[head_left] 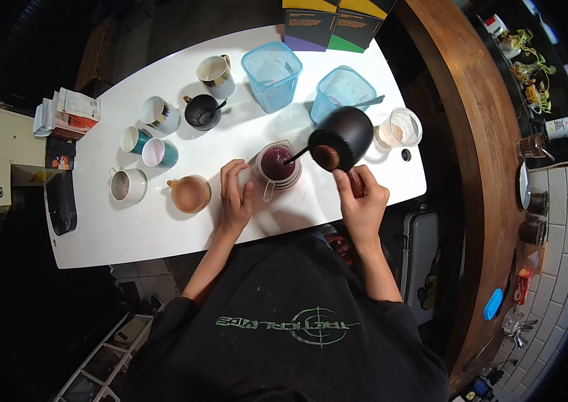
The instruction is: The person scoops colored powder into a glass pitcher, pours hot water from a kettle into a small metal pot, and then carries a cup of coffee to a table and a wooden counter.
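A black gooseneck kettle (pixel 347 134) with a wooden lid knob and wooden handle is tilted over the table, gripped by my right hand (pixel 363 194) around its handle. Its thin spout points left, down into a clear vessel (pixel 286 182) with dark purple-red contents (pixel 276 161). A clear handle-like piece (pixel 268 191) sticks out from the vessel toward me. Just left of the vessel rests my left hand (pixel 235 197), fingers apart and holding nothing. Whether a fingertip touches the vessel is unclear.
Several mugs stand on the left, including a tan one (pixel 191 194) and a black one (pixel 202 112) holding a spoon. Behind are two blue translucent containers (pixel 272 80) (pixel 341 90). A clear cup of powder (pixel 401 128) stands right, beside the wooden counter (pixel 474 134).
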`<state>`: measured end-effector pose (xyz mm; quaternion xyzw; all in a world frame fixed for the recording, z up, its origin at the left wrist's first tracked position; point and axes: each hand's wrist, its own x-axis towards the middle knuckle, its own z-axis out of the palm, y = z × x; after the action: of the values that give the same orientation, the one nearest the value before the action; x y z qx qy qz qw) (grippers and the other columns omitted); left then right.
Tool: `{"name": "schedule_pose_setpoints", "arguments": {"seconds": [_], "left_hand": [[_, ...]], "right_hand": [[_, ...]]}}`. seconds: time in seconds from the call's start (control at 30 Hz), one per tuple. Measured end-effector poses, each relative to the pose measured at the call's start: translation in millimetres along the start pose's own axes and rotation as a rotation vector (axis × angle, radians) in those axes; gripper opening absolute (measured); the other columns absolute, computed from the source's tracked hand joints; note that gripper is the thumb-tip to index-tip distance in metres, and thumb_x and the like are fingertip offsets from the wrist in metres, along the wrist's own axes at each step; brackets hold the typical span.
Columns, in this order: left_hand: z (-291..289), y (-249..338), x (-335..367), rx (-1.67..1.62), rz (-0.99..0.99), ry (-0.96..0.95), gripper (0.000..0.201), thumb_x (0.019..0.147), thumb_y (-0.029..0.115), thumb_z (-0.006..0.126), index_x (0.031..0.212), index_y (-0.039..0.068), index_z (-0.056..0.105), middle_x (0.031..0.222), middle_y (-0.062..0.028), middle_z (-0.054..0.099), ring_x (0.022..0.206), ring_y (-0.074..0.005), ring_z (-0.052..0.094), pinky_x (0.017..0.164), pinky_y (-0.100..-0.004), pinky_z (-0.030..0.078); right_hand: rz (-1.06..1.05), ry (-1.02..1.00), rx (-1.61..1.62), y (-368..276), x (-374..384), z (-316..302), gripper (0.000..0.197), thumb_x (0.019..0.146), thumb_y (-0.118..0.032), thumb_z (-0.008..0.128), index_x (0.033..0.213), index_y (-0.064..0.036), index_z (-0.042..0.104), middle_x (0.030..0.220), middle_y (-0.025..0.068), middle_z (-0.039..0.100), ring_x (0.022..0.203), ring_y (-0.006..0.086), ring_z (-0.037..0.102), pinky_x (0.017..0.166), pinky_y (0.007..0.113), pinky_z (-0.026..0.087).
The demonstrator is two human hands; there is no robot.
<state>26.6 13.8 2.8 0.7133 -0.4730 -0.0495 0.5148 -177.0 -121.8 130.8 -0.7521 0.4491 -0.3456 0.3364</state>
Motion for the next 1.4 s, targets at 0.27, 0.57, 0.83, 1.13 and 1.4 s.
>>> {"name": "schedule_pose_setpoints", "arguments": {"seconds": [0.27, 0.57, 0.83, 1.13, 1.4], "left_hand": [[-3, 46, -12, -0.153, -0.396, 0.044, 0.03, 0.099, 0.02, 0.057, 0.12, -0.001, 0.056, 0.12, -0.0151, 0.056, 0.113, -0.0249, 0.057, 0.093, -0.0353, 0.047], [22, 48, -14, -0.279, -0.58, 0.055, 0.026, 0.096, 0.02, 0.067, 0.109, 0.0, 0.057, 0.101, -0.0074, 0.063, 0.093, -0.0133, 0.059, 0.085, -0.0289, 0.048], [19, 58, -21, -0.046, -0.525, -0.126, 0.027, 0.103, 0.026, 0.057, 0.092, 0.002, 0.064, 0.091, -0.0013, 0.064, 0.087, -0.0083, 0.058, 0.085, -0.0252, 0.044], [31, 58, -18, -0.485, -0.655, -0.034, 0.027, 0.101, 0.029, 0.06, 0.084, 0.008, 0.06, 0.075, 0.0042, 0.057, 0.069, -0.0044, 0.048, 0.066, -0.0227, 0.038], [43, 52, -20, -0.433, -0.564, 0.065, 0.036, 0.098, 0.028, 0.067, 0.074, 0.012, 0.045, 0.071, 0.0095, 0.036, 0.067, -0.0013, 0.031, 0.061, -0.0203, 0.027]], "right_hand": [[0.678, -0.11, 0.74, 50, -23, -38, 0.042, 0.105, -0.04, 0.049, 0.079, -0.0066, 0.051, 0.059, -0.0049, 0.038, 0.047, 0.005, 0.03, 0.044, 0.024, 0.025], [0.787, -0.218, 0.932, 121, -26, -40, 0.036, 0.106, -0.038, 0.04, 0.087, -0.0097, 0.051, 0.058, -0.0028, 0.043, 0.045, 0.0071, 0.034, 0.043, 0.023, 0.028], [0.748, -0.216, 0.865, 147, -14, -37, 0.035, 0.106, -0.037, 0.041, 0.087, -0.0099, 0.052, 0.06, -0.0031, 0.044, 0.047, 0.0058, 0.034, 0.043, 0.023, 0.025], [0.706, -0.345, 0.913, 163, -8, -43, 0.038, 0.107, -0.04, 0.04, 0.09, -0.0087, 0.054, 0.061, -0.0022, 0.046, 0.047, 0.0056, 0.037, 0.043, 0.022, 0.027], [0.436, -0.271, 0.165, 158, -7, -86, 0.048, 0.106, -0.039, 0.043, 0.101, 0.0033, 0.065, 0.074, 0.0119, 0.065, 0.06, 0.02, 0.059, 0.057, 0.033, 0.047]]}}
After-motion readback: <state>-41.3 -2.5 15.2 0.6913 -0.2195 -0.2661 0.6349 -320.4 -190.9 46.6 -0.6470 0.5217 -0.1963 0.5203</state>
